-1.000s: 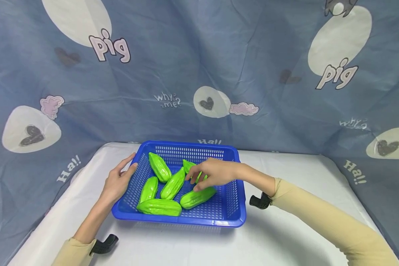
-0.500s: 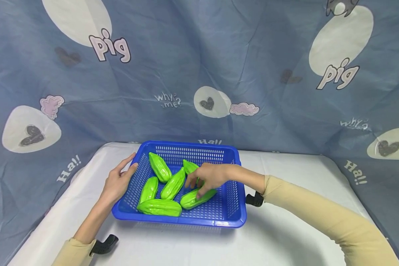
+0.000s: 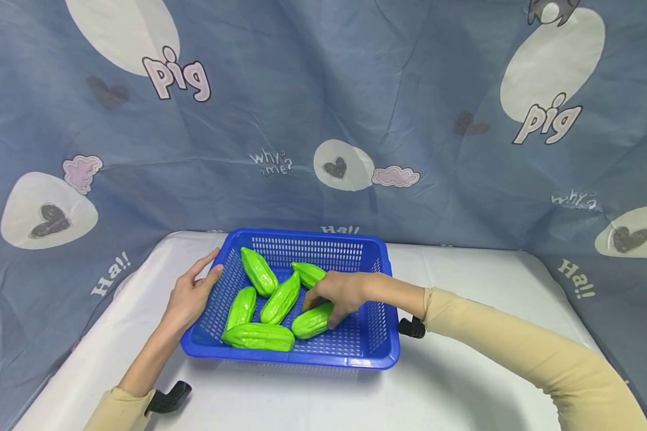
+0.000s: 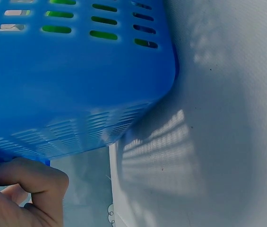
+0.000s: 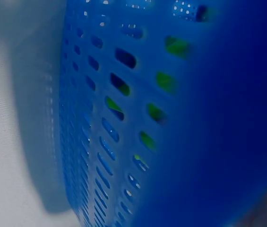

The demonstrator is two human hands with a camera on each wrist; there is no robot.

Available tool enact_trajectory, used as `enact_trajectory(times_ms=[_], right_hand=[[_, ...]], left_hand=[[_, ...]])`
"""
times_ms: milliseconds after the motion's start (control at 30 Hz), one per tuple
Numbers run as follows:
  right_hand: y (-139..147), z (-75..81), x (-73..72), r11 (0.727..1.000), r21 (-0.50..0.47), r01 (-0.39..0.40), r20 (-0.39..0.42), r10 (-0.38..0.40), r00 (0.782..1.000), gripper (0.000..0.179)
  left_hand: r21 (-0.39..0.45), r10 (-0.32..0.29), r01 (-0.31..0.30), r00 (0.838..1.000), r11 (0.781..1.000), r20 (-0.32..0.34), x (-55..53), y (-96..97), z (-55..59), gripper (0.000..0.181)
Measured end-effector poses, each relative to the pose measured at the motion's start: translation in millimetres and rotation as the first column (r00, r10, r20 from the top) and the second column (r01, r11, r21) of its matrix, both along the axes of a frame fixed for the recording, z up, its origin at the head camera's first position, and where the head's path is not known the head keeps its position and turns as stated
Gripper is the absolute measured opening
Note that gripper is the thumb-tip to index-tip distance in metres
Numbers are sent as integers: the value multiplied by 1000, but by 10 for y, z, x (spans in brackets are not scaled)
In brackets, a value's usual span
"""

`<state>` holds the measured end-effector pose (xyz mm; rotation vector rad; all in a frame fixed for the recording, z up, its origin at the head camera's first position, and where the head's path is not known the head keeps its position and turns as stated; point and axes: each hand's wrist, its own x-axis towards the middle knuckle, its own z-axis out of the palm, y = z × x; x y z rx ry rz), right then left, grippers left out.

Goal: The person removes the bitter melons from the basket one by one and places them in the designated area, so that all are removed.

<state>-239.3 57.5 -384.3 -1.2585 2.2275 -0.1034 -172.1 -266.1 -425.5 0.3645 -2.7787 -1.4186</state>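
A blue plastic basket [image 3: 302,357] with slotted walls holds several bright green, ridged bitter melons. My left hand [image 3: 190,297] holds the basket's left rim; in the left wrist view its bent fingers [image 4: 34,177] are at the rim. Inside the basket, my right hand [image 3: 344,292] grips the front-right bitter melon [image 3: 311,322], thumb on the near side and fingers on the far side, covering its right end. Behind that hand lies another bitter melon [image 3: 308,273], partly hidden. A middle bitter melon [image 3: 281,299] leans beside the fingertips.
More bitter melons lie at the basket's back left [image 3: 259,271], left side [image 3: 241,307] and front left [image 3: 260,336]. The basket stands on a white-covered table [image 3: 280,395]. A blue printed curtain [image 3: 442,149] hangs behind. Basket walls fill much of both wrist views.
My right hand has come down onto the front-right bitter melon and closed round it. The bitter melon behind it has shifted slightly left. My left hand stays on the rim.
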Motion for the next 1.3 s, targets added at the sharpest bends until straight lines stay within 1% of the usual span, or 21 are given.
enact_trajectory(times_ms=[133,333,467,733,900,1100,1233,1300], right_hand=[[11,12,-5,1000,0,-2,4,2,1000,58],[31,82,-6,1000,-18,-3,26,4,1000,60],[57,140,-1,999,-36,17,56,-15,998,64],[133,211,-9,995,-91,41,84,-34,996,58],[205,244,-28,991,-107,76,130,-61,990,58],[345,298,-59,978,-177,111,151,-85,985,59],[456,334,-95,964,-233,127,155,-92,984,59],[515,361,-114,954,-259,148,162,-108,981,58]], left_hand=[[3,1,-1,1000,1000,0,4,6,5,66],[11,3,-3,1000,1000,-3,2,6,5,66],[14,2,-2,1000,1000,-7,-5,8,5,66],[14,-6,7,1000,1000,-5,-7,-2,-4,66],[18,-9,9,1000,1000,-1,3,-6,-14,66],[28,-16,17,1000,999,-13,2,-1,-1,66],[37,-19,19,1000,999,-13,7,-1,5,67],[40,-19,19,1000,999,-14,13,-2,6,67]])
